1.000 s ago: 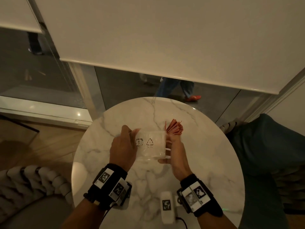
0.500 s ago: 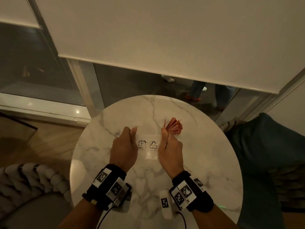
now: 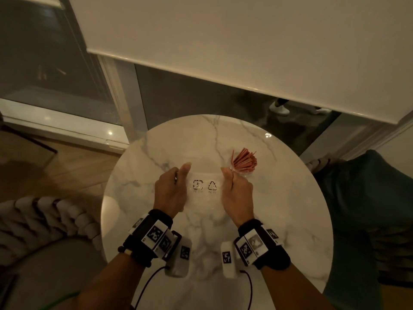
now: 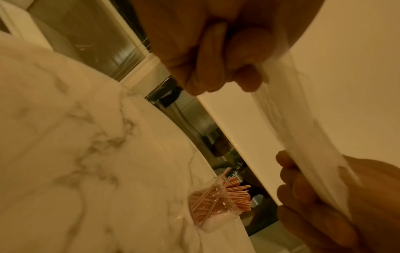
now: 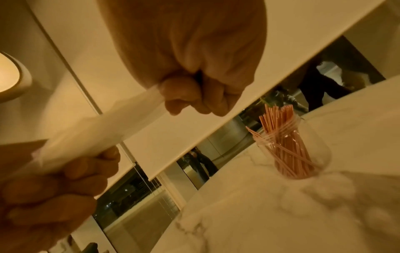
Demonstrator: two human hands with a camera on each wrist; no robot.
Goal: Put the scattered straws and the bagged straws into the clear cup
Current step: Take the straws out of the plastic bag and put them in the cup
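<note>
A clear plastic bag [image 3: 204, 189] printed with two recycling marks is stretched flat between my hands, just above the round marble table [image 3: 279, 209]. No straws show inside it. My left hand [image 3: 171, 191] pinches its left edge and my right hand [image 3: 237, 193] pinches its right edge. In the wrist views the bag [image 4: 303, 128] [image 5: 97, 128] runs taut from fist to fist. The clear cup [image 3: 243, 163] stands upright just beyond my right hand, full of orange straws [image 5: 281, 137] that fan out of its rim. The cup [image 4: 216, 203] touches neither hand.
A dark blue armchair [image 3: 368, 198] stands against the table's right side. A chunky knit cushion [image 3: 44, 220] lies at the lower left. Behind the table are a glass wall and a lowered white blind [image 3: 223, 52]. A person's shoes [image 3: 279, 108] show beyond the glass.
Both hands brought the bag down from a raised, open hold, then moved apart and pulled it flat and taut. The cup of straws has not moved.
</note>
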